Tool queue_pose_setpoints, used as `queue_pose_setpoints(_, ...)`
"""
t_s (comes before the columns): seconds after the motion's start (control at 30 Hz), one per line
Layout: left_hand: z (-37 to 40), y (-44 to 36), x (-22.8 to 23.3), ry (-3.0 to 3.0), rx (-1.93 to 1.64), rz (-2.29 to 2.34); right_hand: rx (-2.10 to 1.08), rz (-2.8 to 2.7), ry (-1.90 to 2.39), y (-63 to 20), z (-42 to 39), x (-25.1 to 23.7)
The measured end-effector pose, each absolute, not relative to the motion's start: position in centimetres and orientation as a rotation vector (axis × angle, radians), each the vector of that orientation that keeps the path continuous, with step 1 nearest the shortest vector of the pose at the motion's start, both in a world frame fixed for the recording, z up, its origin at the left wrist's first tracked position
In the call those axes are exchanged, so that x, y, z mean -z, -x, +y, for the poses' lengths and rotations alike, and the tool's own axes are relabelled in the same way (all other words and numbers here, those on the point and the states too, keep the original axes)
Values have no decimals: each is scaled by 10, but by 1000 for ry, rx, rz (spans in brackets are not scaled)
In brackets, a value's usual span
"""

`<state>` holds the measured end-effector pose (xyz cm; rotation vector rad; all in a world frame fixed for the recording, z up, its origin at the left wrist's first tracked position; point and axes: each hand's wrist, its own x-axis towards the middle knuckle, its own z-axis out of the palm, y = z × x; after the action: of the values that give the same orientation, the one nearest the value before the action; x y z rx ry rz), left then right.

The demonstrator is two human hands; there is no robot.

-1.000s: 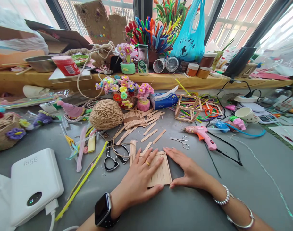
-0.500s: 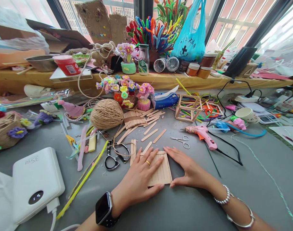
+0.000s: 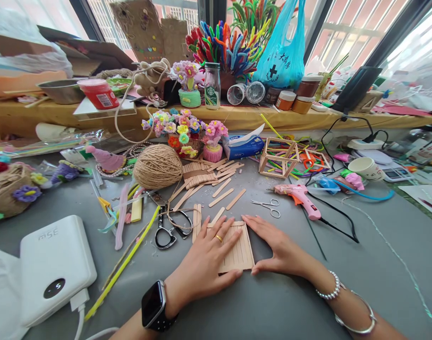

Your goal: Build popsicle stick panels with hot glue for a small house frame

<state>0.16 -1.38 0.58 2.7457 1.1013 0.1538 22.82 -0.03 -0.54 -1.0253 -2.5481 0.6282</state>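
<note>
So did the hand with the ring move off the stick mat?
No. The left hand lies flat on the stick mat, as before, and just as near the black scissors. The small shift in the picture comes from the camera.

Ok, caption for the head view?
Left hand flat on a craft-stick panel, right hand against its edge, on a cluttered table.

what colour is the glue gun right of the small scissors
Pink: the plastic glue gun with a black cord, seen in the head view.

Black smartwatch on the left wrist, gold ring, silver bracelets on the right wrist.
</note>
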Motion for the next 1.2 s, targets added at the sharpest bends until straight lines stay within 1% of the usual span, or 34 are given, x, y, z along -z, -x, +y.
queue_pose_setpoints(0.9, -14, -1, -6, -2749, -182, 1097, -648, -2522, 986, -228, 0, 7)
queue_pose_setpoints(1.2, -15, -2, -4, -2744, -236, 1119, -818, -2378, 1059, -234, 8, 5)
